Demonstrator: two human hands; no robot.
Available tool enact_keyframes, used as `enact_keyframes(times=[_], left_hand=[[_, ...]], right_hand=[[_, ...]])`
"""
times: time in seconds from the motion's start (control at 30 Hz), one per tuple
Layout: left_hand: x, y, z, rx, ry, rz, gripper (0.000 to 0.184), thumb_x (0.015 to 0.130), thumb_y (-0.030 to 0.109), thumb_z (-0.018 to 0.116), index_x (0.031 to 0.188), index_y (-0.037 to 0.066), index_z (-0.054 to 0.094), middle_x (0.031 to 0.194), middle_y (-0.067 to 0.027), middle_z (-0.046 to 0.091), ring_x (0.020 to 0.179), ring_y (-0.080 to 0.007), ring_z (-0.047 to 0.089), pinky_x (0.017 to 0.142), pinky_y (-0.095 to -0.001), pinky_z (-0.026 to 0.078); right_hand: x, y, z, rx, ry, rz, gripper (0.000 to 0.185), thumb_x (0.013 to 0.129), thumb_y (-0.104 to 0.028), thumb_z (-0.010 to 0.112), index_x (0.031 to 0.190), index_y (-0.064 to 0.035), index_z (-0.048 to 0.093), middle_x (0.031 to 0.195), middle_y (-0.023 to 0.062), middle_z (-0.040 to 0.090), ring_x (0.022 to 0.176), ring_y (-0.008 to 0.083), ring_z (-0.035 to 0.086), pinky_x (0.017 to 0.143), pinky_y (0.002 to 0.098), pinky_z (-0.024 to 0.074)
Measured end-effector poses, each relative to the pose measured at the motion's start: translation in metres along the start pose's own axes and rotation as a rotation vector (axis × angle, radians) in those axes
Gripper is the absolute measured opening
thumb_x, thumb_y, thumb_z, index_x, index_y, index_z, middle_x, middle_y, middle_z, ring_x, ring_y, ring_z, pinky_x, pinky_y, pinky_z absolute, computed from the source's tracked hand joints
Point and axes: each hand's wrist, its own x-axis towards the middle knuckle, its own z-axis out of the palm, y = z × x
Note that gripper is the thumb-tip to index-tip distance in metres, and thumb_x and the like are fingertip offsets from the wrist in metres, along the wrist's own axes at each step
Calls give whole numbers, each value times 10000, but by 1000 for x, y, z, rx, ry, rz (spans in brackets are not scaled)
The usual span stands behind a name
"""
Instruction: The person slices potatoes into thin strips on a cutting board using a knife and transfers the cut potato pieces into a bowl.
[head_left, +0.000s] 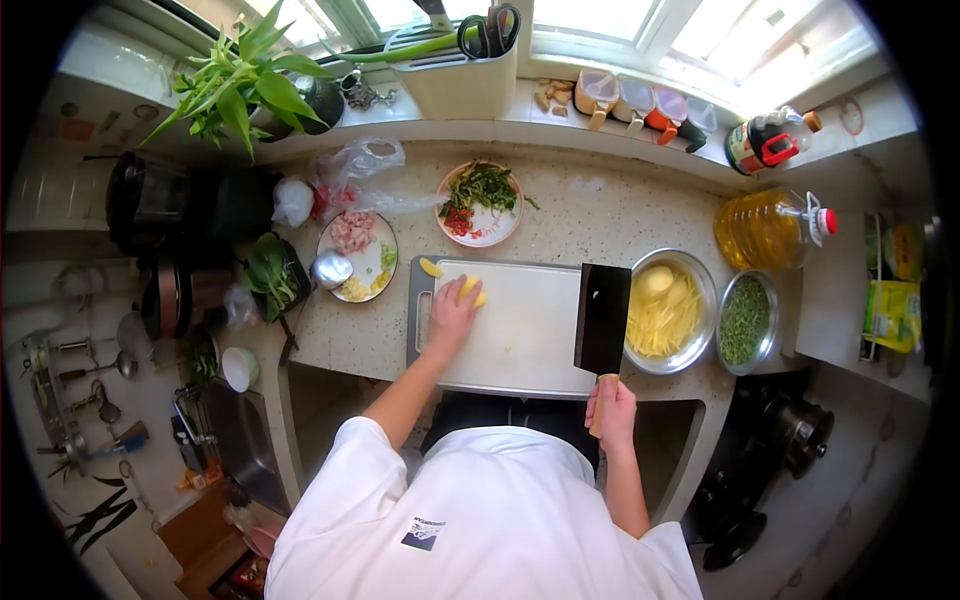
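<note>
- Hands, two: the left hand [452, 318] lies with its fingers on one yellow piece [478, 297] at the cutting board's left part, though whether they grip or only press cannot be told; the right hand [612, 408] is closed around a handle.
- Cleaver [602, 318], one: held by that handle, its dark blade pointing away from the person across the board's right edge.
- Cutting board [530, 320], one, on the table [560, 215]; a second yellow piece [430, 267] sits at its far left corner.
- Metal bowls, two, right of the board: the larger bowl [708, 325] holds yellow shreds [665, 320], too many to count, and one rounded lump [657, 281]; the smaller bowl [742, 369] holds green bits [744, 320].
- Plates, two: one plate [500, 222] beyond the board bears green and red cuttings; the other plate [368, 264], left, bears pink chunks, three smaller heaps and one spoon [331, 269].
- Oil jug [760, 232], one, behind the smaller bowl.
</note>
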Motion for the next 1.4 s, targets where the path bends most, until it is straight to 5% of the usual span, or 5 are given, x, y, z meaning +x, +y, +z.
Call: enact_keyframes(times=[0.63,0.93,1.03,1.4], left_hand=[[-31,121,54,-67,29,-79,669,858,266,766,1468,70,574,1555,-213,432,1272,-440,456,1105,-550,410],[-2,70,2,-141,-207,525,603,900,316,730,1481,255,581,1586,-143,474,1439,-393,461,1154,-530,402],[10,61,14,-64,-264,656,594,916,313,719,1485,221,572,1582,-153,479,1458,-383,457,1183,-534,391],[-1,81,32,-41,-150,421,642,948,344,690,1518,106,515,1565,-170,477,1458,-391,436,1207,-510,381]], right_hand=[[-3,10,-13,-16,45,19,422,1110,-408,518,878,-61,581,611,32,554,460,115,519,424,262,439],[-8,27,-16,-5,53,62,415,1108,-368,533,852,-46,590,604,30,560,462,107,522,417,266,436],[-12,31,-14,-8,51,67,409,1106,-361,542,853,-44,594,605,31,564,461,108,523,418,268,438],[-23,51,0,17,87,76,390,1108,-342,540,859,-46,595,606,34,570,462,107,527,419,270,438]])
